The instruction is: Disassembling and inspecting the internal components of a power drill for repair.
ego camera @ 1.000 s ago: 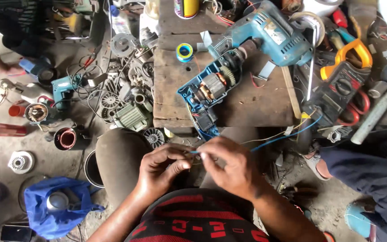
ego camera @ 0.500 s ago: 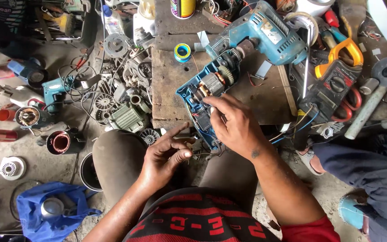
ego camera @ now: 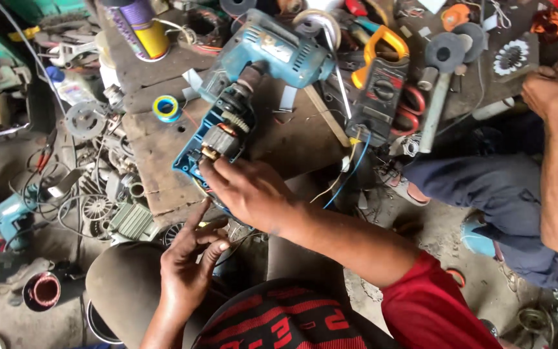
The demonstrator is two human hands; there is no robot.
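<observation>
Fingers of right hand (ego camera: 247, 194) touch opened drill (ego camera: 253, 84), seemingly angled chuck-end upper-right.

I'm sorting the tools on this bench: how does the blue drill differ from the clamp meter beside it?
The drill is blue and opened up, its motor parts bare; the clamp meter is dark with orange jaws and looks closed and whole. The right hand touches the drill's open end; no hand touches the meter. The drill looks the larger. Both lie flat on the wooden board.
</observation>
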